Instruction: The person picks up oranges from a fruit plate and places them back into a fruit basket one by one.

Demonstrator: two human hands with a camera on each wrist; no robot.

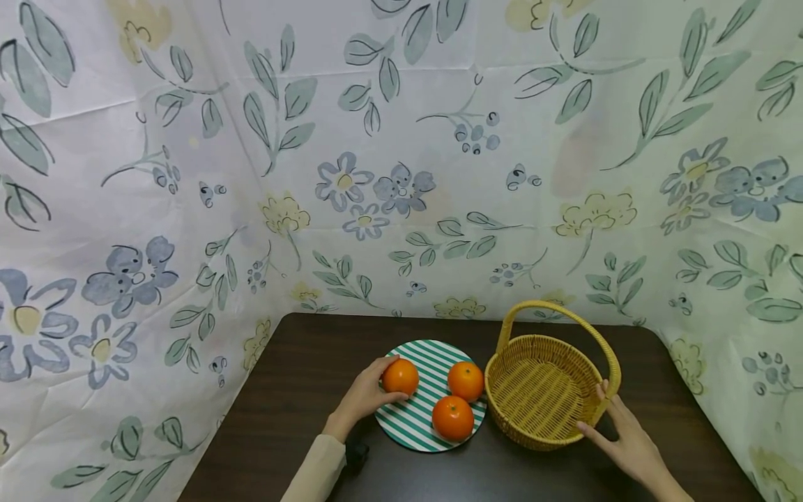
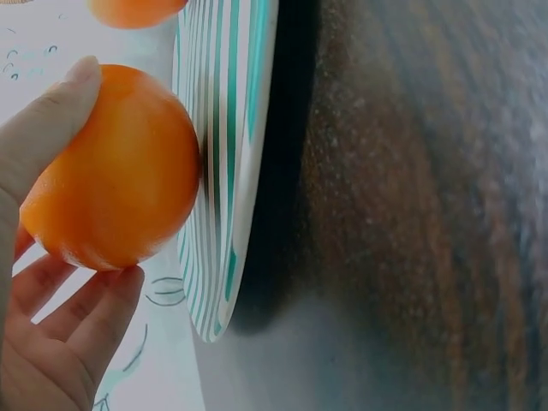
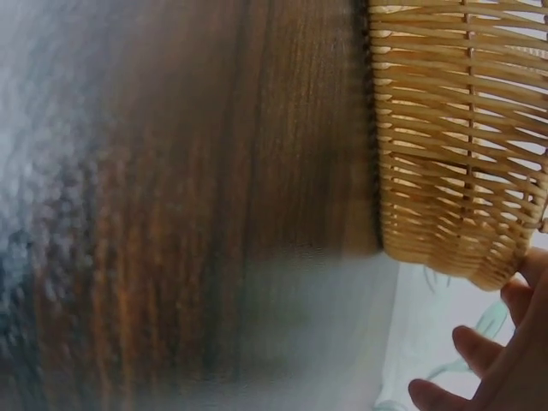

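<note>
My left hand [image 1: 366, 392] grips an orange [image 1: 400, 377] at the left side of a round plate [image 1: 414, 427] with green and white stripes. In the left wrist view, thumb and fingers lie on opposite sides of that orange [image 2: 120, 171], which is at the plate's surface [image 2: 224, 171]. Two more oranges, one farther back [image 1: 465, 381] and one nearer [image 1: 453, 418], sit on the plate's right half. My right hand [image 1: 627, 443] touches the right side of a yellow wicker basket [image 1: 541, 383], by the handle's base. Its outer fingers [image 3: 478, 349] spread away from the weave.
The basket stands right beside the plate, its tall arched handle [image 1: 580, 322] rising above the rim. Both are on a dark wood-grain table [image 1: 301, 390]. Floral cloth [image 1: 376, 174] hangs behind the table and along its sides.
</note>
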